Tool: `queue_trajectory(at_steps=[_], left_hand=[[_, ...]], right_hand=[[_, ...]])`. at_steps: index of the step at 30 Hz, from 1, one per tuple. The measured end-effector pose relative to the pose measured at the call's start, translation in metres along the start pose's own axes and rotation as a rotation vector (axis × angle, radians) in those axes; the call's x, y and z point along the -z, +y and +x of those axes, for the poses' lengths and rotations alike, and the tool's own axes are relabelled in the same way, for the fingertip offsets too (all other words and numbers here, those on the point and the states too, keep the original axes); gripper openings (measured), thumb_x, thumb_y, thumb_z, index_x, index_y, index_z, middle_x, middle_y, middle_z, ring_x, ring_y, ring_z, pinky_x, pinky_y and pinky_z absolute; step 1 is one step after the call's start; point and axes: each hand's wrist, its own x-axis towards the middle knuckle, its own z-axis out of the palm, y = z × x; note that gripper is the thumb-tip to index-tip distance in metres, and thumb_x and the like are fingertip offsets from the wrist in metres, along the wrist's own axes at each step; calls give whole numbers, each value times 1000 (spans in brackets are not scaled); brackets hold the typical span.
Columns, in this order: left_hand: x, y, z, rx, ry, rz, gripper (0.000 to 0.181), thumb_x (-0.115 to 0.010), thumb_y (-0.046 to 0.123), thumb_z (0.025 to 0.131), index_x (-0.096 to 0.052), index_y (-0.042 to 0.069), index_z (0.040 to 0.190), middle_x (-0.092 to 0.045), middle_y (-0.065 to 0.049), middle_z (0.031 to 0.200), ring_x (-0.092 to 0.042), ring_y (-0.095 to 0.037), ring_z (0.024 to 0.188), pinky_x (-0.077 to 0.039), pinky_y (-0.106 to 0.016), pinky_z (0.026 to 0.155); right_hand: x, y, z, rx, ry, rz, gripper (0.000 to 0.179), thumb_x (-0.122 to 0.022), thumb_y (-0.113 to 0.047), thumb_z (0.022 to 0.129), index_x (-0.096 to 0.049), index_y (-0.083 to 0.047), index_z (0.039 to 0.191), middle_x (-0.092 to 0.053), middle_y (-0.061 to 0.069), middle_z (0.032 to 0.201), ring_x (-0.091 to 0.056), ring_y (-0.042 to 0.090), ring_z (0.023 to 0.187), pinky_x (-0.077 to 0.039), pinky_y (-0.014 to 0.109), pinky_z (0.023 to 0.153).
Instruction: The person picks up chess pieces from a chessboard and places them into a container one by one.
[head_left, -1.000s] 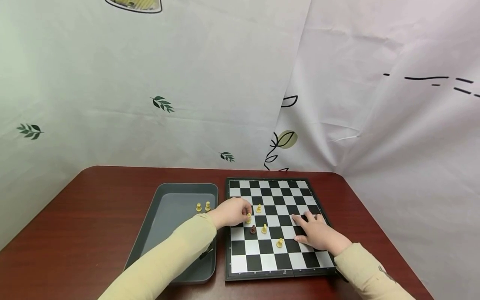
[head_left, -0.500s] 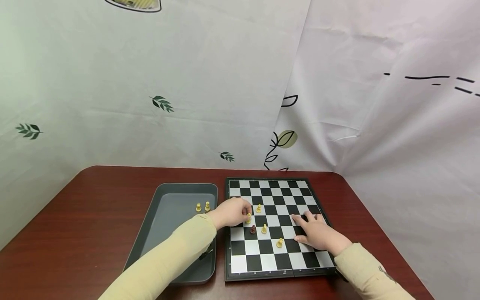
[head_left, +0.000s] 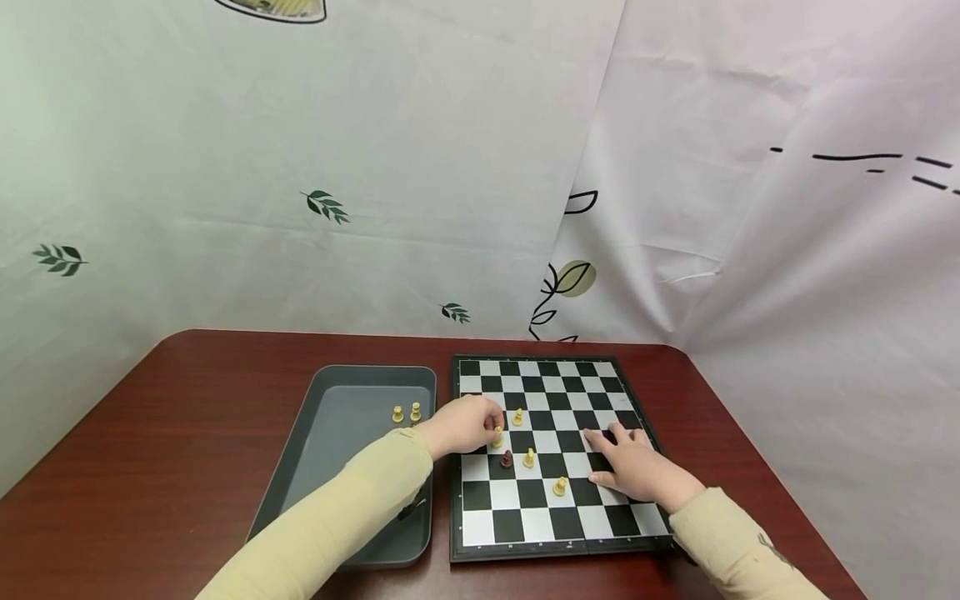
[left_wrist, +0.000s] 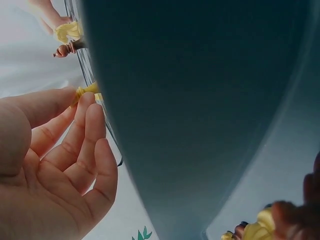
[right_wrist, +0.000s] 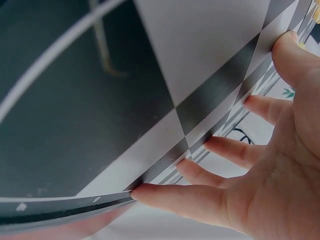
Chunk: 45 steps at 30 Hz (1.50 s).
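Observation:
On the left part of the checkered chessboard (head_left: 536, 526), my left hand (head_left: 463, 423) pinches a yellow chess piece (head_left: 497, 439) between thumb and fingers, and the piece stands upright on a square. In the left wrist view the thumb and fingertips meet at the top of this yellow piece (left_wrist: 89, 90). A dark brown piece (head_left: 507, 459) stands just nearer, beside another yellow piece (head_left: 528, 457). Two more yellow pieces stand apart, one farther back (head_left: 517, 417), one nearer the front (head_left: 559, 487). My right hand (head_left: 636, 468) rests with fingers spread on the board's right side; the right wrist view shows its fingertips (right_wrist: 142, 192) at the surface.
Left of the board lies a grey tray (head_left: 300, 454) with yellow pieces (head_left: 397, 414) standing in it; my left forearm (head_left: 341, 504) crosses over it and hides part. A brown tabletop (head_left: 172, 458) runs under both, with a printed cloth (head_left: 375, 275) behind it.

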Motion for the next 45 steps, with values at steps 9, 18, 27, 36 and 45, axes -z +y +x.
queue_trajectory(at_steps=[9,18,27,36,45], left_hand=[[3,2,0,3,9,-13,7,-66,9,86,-64,11,80,-56,5,66,-47,-8,60,-40,-24,59],[5,3,-2,-8,14,-33,7,-66,8,85,-64,11,79,-56,4,66,-48,-9,61,-41,-25,60],[10,4,-12,-46,39,-25,5,-65,9,85,-65,10,80,-56,5,67,-48,-7,60,-42,-24,60],[11,3,-18,-16,39,-31,4,-65,11,87,-66,10,84,-58,3,69,-49,-9,62,-41,-26,59],[13,-2,-28,-16,49,-46,5,-65,11,87,-66,12,82,-59,4,70,-50,-8,62,-43,-25,58]], right_hand=[[-1,1,1,-5,-1,-3,61,-65,-34,87,-46,-6,137,-38,33,135,-39,57,116,-42,60,88],[-2,2,1,2,6,-7,60,-65,-34,87,-46,-6,137,-38,34,134,-38,58,115,-43,59,88],[-3,2,0,11,12,-18,60,-65,-34,87,-46,-6,136,-39,33,133,-40,57,114,-42,60,89],[-1,1,1,8,4,-21,61,-65,-35,87,-46,-6,137,-39,33,133,-40,58,114,-42,60,89],[-1,2,1,3,1,-3,61,-65,-34,87,-46,-5,137,-38,34,134,-38,58,116,-43,59,87]])
